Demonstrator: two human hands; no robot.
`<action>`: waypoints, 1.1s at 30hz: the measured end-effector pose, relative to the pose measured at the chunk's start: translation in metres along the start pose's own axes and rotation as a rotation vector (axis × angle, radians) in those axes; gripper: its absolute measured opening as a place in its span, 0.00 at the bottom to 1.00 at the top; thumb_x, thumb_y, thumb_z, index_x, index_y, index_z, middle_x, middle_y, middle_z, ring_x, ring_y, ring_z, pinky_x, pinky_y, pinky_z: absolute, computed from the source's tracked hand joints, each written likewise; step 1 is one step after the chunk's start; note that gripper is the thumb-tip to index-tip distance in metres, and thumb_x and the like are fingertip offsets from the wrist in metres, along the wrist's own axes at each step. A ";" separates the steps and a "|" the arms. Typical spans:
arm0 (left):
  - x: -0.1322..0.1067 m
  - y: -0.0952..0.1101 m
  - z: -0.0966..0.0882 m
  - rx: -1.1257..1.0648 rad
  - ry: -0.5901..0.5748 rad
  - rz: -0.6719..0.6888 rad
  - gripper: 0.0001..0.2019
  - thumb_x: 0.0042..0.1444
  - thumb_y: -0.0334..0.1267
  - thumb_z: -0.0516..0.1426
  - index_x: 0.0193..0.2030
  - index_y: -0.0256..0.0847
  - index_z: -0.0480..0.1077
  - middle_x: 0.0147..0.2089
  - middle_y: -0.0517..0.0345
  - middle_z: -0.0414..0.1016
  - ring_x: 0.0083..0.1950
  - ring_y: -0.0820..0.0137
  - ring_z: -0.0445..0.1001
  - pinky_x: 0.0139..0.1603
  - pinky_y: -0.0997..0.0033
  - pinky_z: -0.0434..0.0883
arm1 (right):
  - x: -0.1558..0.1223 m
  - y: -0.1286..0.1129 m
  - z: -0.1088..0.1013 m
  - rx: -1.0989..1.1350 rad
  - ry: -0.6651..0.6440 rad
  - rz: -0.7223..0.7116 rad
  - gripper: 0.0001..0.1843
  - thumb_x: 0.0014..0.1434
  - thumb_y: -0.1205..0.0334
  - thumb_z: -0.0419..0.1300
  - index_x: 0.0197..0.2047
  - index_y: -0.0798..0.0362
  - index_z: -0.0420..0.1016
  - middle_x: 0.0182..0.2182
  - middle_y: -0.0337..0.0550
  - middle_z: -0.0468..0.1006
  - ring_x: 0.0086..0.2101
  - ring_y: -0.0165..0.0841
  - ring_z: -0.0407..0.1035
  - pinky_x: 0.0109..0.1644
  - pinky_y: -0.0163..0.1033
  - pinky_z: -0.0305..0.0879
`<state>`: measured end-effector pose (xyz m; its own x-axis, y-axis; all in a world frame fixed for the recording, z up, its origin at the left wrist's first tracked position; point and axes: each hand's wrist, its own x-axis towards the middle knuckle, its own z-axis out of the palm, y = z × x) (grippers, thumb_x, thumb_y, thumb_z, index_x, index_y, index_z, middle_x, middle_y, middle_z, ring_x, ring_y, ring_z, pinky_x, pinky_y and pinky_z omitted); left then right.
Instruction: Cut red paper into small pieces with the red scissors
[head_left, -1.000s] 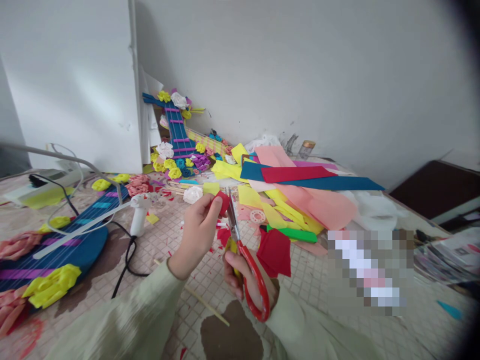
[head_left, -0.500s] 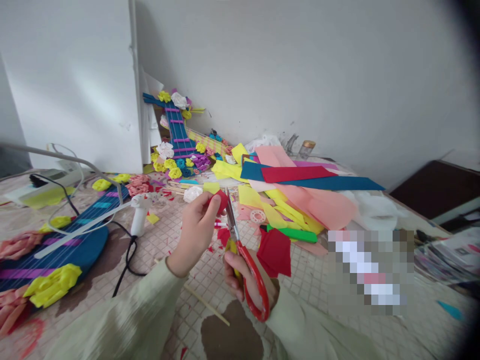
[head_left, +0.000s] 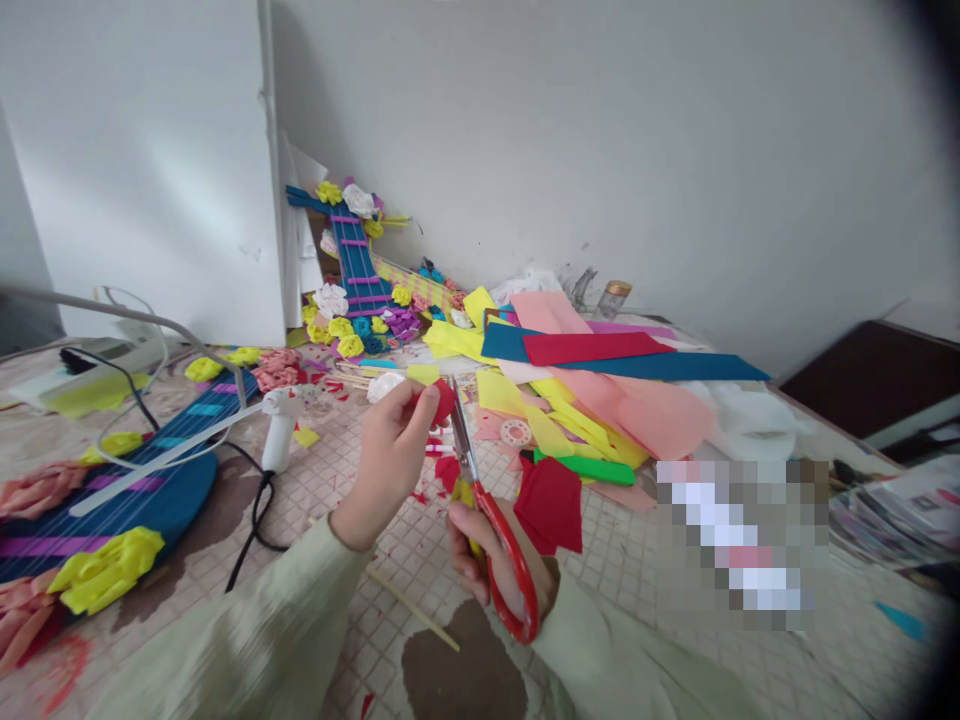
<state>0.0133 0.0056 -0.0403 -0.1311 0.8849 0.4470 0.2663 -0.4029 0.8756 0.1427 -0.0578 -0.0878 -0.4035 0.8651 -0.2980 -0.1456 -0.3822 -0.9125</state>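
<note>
Between the thumb and fingers of my left hand (head_left: 390, 455) is pinched a small piece of red crepe paper (head_left: 445, 402), partly hidden by the fingers. My right hand (head_left: 480, 545) is wrapped round the red handles of a pair of scissors (head_left: 463, 440). Their blades point up and away, right beside the red piece; whether they touch it I cannot tell. A stack of cut red paper pieces (head_left: 551, 505) lies just right of the scissors. Small red scraps (head_left: 448, 472) are scattered on the table beneath my hands.
At left lie a blue paper guitar (head_left: 184, 490) with paper flowers and a white glue gun (head_left: 277, 430) with its black cord. A second decorated guitar (head_left: 356, 260) leans at the back. Coloured crepe strips (head_left: 622, 400) and a green-handled tool (head_left: 589, 468) lie to the right.
My left hand has shifted very slightly left with the red paper. The scissors and my right hand are almost where they were.
</note>
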 end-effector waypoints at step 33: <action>0.003 0.006 -0.002 0.036 0.052 0.018 0.12 0.58 0.39 0.51 0.26 0.38 0.65 0.23 0.62 0.66 0.25 0.75 0.63 0.27 0.74 0.61 | 0.001 0.003 -0.002 0.025 0.025 0.061 0.25 0.49 0.38 0.57 0.26 0.53 0.60 0.11 0.29 0.58 0.10 0.20 0.49 0.12 0.29 0.40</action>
<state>0.0129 0.0058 -0.0334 -0.1747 0.8640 0.4723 0.3029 -0.4093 0.8607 0.1433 -0.0576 -0.0911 -0.3899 0.8476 -0.3599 -0.1442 -0.4422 -0.8853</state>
